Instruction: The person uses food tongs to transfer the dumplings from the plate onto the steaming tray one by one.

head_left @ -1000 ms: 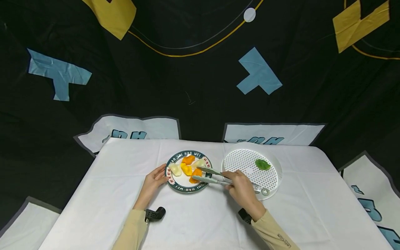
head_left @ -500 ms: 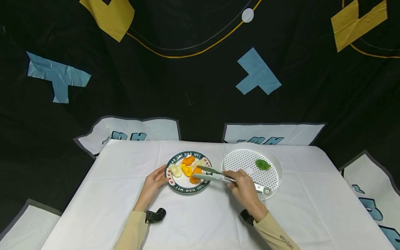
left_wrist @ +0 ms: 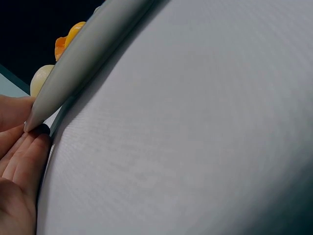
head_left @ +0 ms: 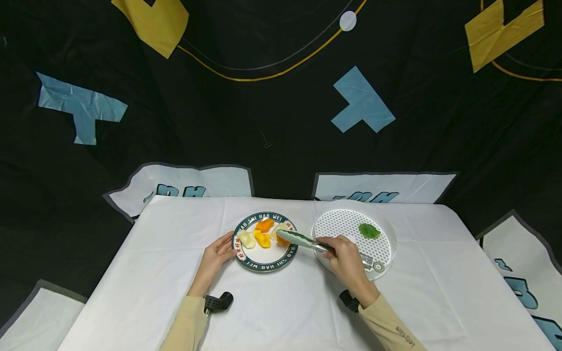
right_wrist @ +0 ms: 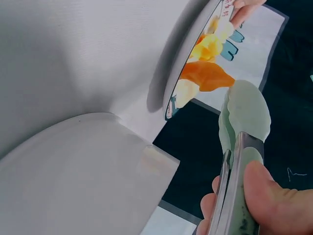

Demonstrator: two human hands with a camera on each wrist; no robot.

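Note:
A plate with a dark green lettered rim (head_left: 263,267) holds orange, yellow and pale pieces. My left hand (head_left: 213,261) pinches the plate's left rim; the left wrist view shows the thumb (left_wrist: 14,112) above the rim and fingers below. My right hand (head_left: 348,263) grips metal tongs (head_left: 303,240) with pale green tips, squeezed nearly together. Those tips meet the end of an orange piece, perhaps bell pepper (right_wrist: 208,76), at the plate's right side. Another orange piece (head_left: 265,224), a yellow piece (head_left: 262,239) and a pale piece (head_left: 247,238) lie on the plate.
Right of the plate stands a round white perforated tray (head_left: 391,234) with a green leaf (head_left: 369,231) on it. My right hand and the tongs extend over its near left side. White cloth (head_left: 281,312) covers the table; a black curtain (head_left: 263,126) hangs behind.
The tongs' spread tips have come together on the orange piece at the plate's right side, and that piece has shifted slightly up and right. The left hand stays on the rim.

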